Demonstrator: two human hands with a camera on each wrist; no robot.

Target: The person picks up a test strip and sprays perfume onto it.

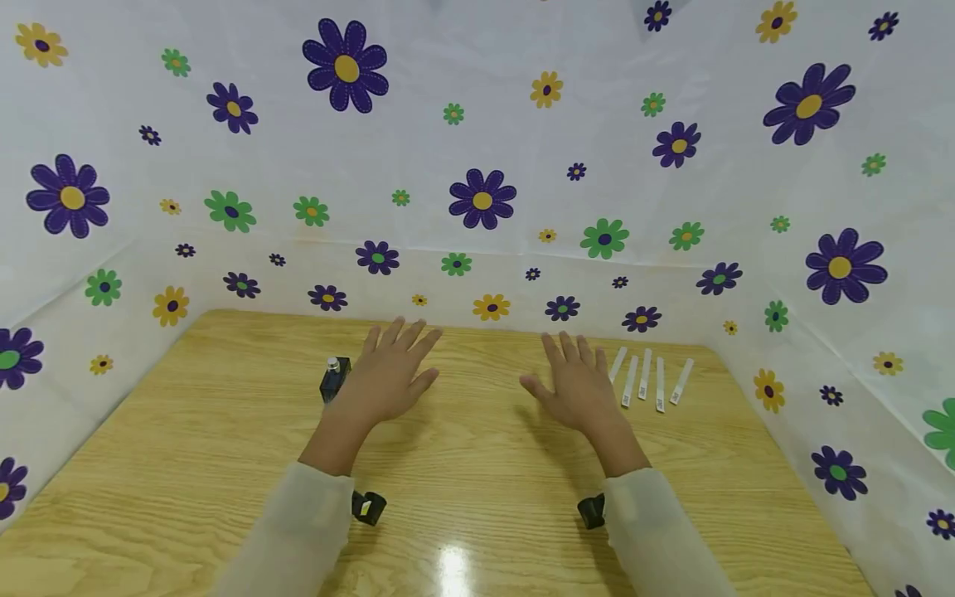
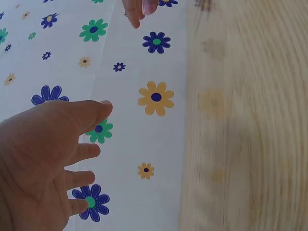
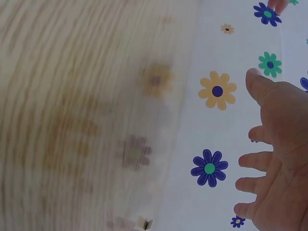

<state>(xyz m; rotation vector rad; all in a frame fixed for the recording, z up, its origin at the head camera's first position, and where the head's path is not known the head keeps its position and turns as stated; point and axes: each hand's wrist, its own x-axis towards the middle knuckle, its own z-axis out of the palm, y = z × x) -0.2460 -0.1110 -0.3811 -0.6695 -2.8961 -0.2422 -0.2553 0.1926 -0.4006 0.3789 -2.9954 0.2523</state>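
Both hands hover over a wooden table with fingers spread and nothing held. In the head view my left hand (image 1: 390, 377) is just right of a small dark bottle (image 1: 335, 379) with a silvery neck, partly covering it. My right hand (image 1: 578, 385) is left of several white paper strips (image 1: 645, 375) that lie side by side, each printed at its near end; it overlaps the leftmost one. The left wrist view shows my left palm and thumb (image 2: 43, 159), with the other hand's fingertips at the top. In the right wrist view, my right hand (image 3: 284, 159) is likewise spread.
The glossy wooden table (image 1: 462, 464) ends at a white sheet (image 1: 418, 149) printed with flowers, which rises at the back and both sides. Black wrist mounts (image 1: 368, 507) show beneath the pale sleeves (image 1: 294, 531).
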